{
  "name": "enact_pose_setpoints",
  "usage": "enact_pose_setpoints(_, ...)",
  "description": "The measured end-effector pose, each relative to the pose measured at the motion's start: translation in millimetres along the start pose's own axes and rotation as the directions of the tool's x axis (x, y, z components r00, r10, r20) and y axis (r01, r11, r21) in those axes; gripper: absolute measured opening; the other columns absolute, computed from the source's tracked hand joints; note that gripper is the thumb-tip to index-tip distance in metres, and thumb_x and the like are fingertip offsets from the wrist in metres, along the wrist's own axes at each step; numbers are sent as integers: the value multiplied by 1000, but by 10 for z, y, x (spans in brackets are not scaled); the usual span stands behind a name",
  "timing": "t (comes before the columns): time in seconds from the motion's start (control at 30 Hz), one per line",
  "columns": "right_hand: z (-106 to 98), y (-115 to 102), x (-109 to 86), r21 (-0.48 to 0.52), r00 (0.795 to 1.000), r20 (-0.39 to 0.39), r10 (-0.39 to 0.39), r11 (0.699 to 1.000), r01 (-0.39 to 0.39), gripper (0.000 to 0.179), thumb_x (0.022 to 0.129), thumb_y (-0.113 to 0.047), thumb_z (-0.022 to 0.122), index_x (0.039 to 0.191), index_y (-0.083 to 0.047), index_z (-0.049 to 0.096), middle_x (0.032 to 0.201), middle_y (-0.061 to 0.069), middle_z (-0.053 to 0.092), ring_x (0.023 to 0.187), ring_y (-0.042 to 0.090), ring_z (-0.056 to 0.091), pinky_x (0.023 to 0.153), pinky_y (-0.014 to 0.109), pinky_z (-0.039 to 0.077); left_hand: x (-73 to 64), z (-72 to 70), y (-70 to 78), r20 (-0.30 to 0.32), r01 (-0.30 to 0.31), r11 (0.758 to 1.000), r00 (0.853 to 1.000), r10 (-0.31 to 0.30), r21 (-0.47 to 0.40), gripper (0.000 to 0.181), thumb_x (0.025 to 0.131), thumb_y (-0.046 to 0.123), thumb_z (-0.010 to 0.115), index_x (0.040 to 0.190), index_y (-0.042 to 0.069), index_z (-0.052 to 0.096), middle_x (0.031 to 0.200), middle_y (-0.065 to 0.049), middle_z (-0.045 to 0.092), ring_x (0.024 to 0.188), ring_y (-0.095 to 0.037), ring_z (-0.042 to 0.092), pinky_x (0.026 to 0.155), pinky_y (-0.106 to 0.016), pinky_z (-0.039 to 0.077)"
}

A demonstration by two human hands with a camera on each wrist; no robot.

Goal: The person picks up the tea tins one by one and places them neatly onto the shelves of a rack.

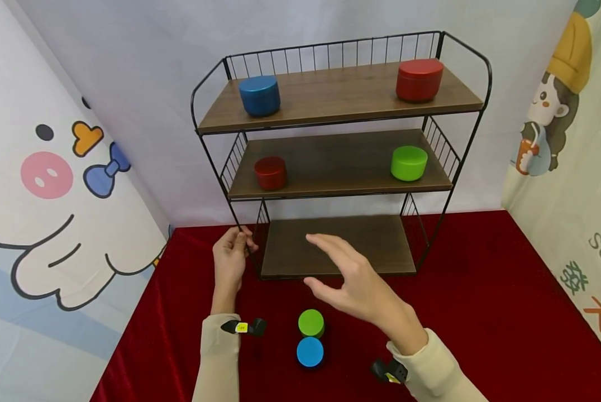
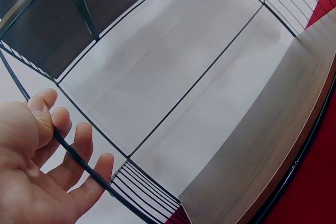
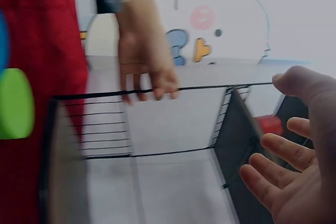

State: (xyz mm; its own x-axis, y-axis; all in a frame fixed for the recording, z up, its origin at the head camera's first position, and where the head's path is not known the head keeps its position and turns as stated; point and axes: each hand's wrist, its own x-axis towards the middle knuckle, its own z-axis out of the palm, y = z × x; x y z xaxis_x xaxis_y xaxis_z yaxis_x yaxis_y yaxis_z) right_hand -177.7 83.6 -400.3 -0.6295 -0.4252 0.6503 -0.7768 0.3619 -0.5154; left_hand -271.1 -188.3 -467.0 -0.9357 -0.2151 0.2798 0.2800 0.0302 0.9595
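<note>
My left hand grips the front left post of a black wire rack with brown wooden shelves. In the left wrist view, the thumb and fingertips of the left hand close around that thin black post. My right hand hovers in front of the bottom shelf, thumb and fingers spread apart and nothing between them. Below it on the red cloth are a round green tin and a round blue tin, touching or nearly so.
On the top shelf stand a blue tin at left and a red tin at right. The middle shelf bears a smaller red tin and a green tin. Red cloth covers the surface; printed curtains hang around.
</note>
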Motion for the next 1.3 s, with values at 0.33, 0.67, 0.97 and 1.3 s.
enact_pose_setpoints(0.33, 215, 185, -642, -6, 979, 91, 180, 984, -180, 70, 90, -18, 81, 151, -14, 48, 150, 7, 53, 136, 27, 55, 106, 49, 53, -7, 5, 7, -4, 6, 1000, 1000, -5, 1, 31, 107, 14, 49, 105, -16, 58, 73, -2, 57, 71, -11, 63, 72, -23, 60)
enact_pose_setpoints(0.67, 339, 338, -977, -19, 944, 211, 255, 966, -257, 76, 89, -14, 81, 155, -18, 43, 157, 5, 46, 141, 27, 51, 107, 47, 53, -3, -5, -10, -4, -1, 1000, 1000, 1, -4, 24, 108, 9, 49, 100, -10, 59, 73, -1, 58, 70, -11, 63, 71, -24, 59)
enact_pose_setpoints(0.97, 393, 451, -1050, -50, 864, 379, 330, 940, -337, 83, 90, -11, 79, 160, -21, 34, 164, 8, 37, 149, 28, 39, 113, 51, 47, -13, -1, 7, 4, 2, 1000, 1000, -2, -16, 31, 108, 12, 48, 106, -18, 56, 73, 1, 57, 70, -10, 63, 73, -22, 60)
enact_pose_setpoints(1.3, 580, 571, -1020, -37, 832, 487, 265, 958, -283, 86, 90, -5, 79, 161, -17, 32, 164, 12, 36, 150, 30, 37, 115, 51, 44, -11, 0, 7, 0, 4, 1000, 1000, -4, -23, 30, 107, 14, 50, 103, -15, 59, 74, -1, 57, 70, -12, 63, 72, -23, 60)
